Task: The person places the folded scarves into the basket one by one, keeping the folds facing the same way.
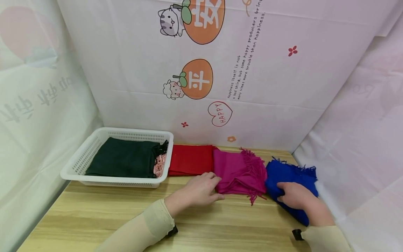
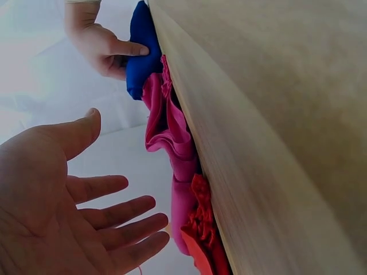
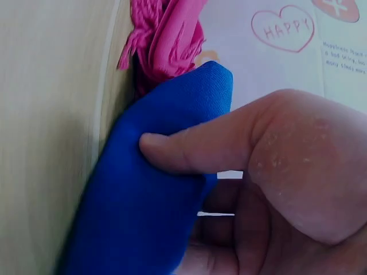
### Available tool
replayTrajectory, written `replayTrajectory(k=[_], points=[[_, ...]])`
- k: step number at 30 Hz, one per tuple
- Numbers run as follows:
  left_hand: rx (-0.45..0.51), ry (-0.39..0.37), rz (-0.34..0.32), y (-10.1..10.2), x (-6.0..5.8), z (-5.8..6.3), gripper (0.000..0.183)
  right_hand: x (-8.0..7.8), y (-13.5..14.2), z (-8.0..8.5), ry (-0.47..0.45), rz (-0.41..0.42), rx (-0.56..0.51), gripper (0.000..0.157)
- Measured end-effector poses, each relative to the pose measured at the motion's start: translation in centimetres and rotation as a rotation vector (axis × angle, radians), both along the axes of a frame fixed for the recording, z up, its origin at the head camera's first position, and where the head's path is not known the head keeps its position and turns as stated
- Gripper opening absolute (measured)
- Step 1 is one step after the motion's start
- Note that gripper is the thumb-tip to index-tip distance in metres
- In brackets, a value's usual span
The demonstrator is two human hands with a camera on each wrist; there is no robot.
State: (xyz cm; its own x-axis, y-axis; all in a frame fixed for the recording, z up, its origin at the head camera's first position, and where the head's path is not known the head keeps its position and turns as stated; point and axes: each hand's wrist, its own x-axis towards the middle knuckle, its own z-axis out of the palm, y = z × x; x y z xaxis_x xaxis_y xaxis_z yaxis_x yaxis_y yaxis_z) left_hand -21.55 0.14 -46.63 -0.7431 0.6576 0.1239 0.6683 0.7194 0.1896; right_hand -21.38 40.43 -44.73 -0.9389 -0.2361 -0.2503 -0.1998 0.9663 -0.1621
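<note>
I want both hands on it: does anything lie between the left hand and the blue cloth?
Yes: the magenta cloth lies partly between the left hand and the blue cloth, which the right hand grips.

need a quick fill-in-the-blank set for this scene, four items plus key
1. The right hand pinches the blue cloth between its fingers and its ____.
2. The left hand holds ____.
3. The magenta cloth lies between the blue cloth and another cloth that is ____.
4. The white basket holds a folded cloth coloured dark ____.

Missing words: thumb; nothing; red; green.
</note>
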Motion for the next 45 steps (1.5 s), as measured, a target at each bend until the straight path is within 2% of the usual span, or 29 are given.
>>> replayTrajectory(k=[9, 18, 25, 26, 30, 33, 38, 45], points=[[0.011, -0.017, -0.001, -0.2, 0.1, 0.1, 0.069, 0.4, -1.5, 0.3, -0.081, 0.008, -0.129, 0.069], [0.028, -0.010, 0.001, -0.5, -0.1, 0.3, 0.068, 0.8, -3.0, 0.3, -0.243, -0.124, -0.368, 0.084], [0.029, 0.001, -0.006, -0.5, -0.3, -0.1, 0.071, 0.9, -3.6, 0.2, -0.281, -0.144, -0.430, 0.088], [0.032, -0.003, -0.006, -0.4, -0.3, -0.1, 0.072, 0.9, -3.6, 0.2, -0.285, -0.145, -0.440, 0.087], [0.048, -0.055, 0.000, -0.3, -0.3, 0.0, 0.074, 0.7, -3.0, 0.2, -0.316, -0.112, -0.478, 0.050], [0.065, -0.101, -0.001, -0.1, 0.0, 0.1, 0.074, 0.6, -2.1, 0.2, -0.347, -0.060, -0.532, 0.035], [0.119, -0.178, -0.016, 0.4, 0.3, 0.4, 0.073, 0.2, 0.2, 0.2, -0.340, -0.021, -0.600, 0.032], [0.233, -0.304, -0.027, 2.2, 0.4, 0.2, 0.072, -0.5, 4.0, -0.2, -0.212, -0.121, -0.580, 0.037]])
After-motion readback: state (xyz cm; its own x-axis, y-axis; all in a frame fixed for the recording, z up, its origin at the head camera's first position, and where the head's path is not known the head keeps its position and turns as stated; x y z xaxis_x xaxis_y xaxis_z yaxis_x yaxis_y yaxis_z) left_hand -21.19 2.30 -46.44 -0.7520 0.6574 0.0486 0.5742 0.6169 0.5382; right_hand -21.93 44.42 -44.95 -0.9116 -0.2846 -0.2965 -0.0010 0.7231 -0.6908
